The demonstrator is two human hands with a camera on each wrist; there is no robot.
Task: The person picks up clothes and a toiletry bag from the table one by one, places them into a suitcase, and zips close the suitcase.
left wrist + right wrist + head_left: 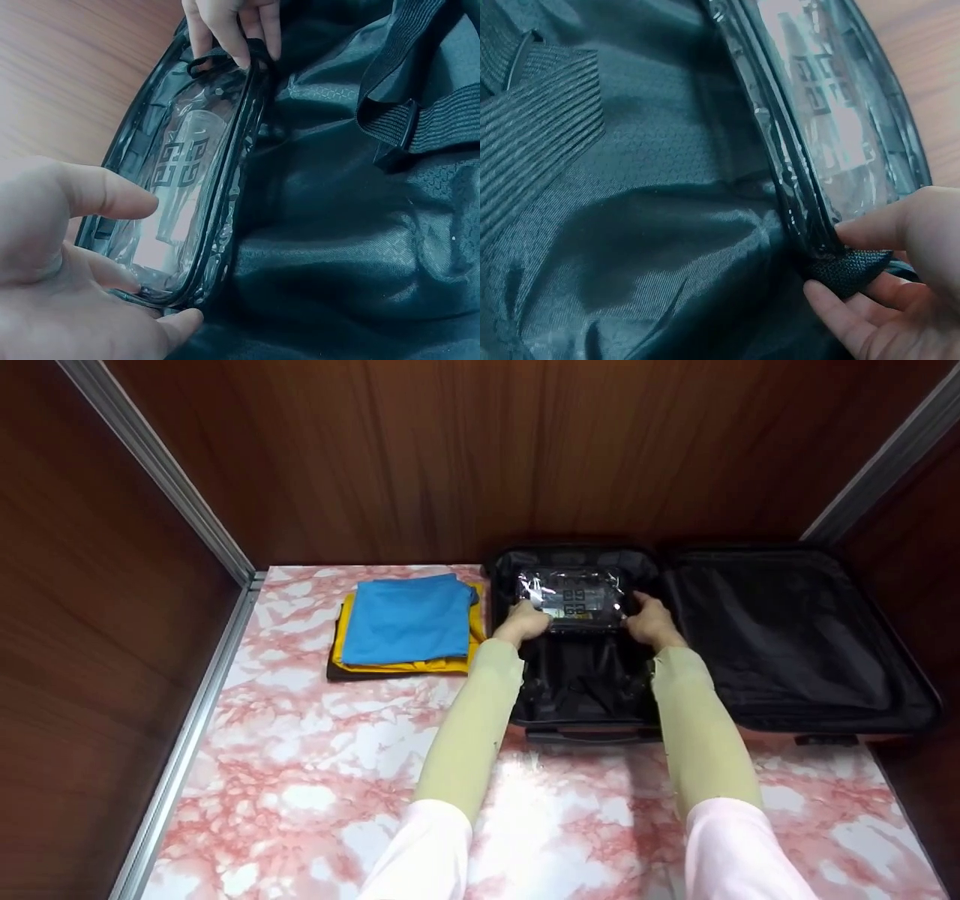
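Observation:
A clear toiletry bag (574,594) with black trim and a dark geometric logo lies at the far end of the open black suitcase (577,675). Pale items show through its plastic. My left hand (525,622) holds its left end, thumb over the top (150,206) and the other fingers at the end and lower corner. At the opposite end, my right hand (651,621) pinches the bag beside a black fabric tab (847,271), thumb above and fingertips below. Wrinkled black lining (660,247) spreads under and in front of the bag.
Left of the suitcase sits a folded stack: blue cloth (409,619) over yellow cloth (478,637), with a dark layer beneath. The suitcase's other half (787,637) lies opened out to the right. A black strap (424,120) crosses the lining. Brown wood panels (450,450) rise behind.

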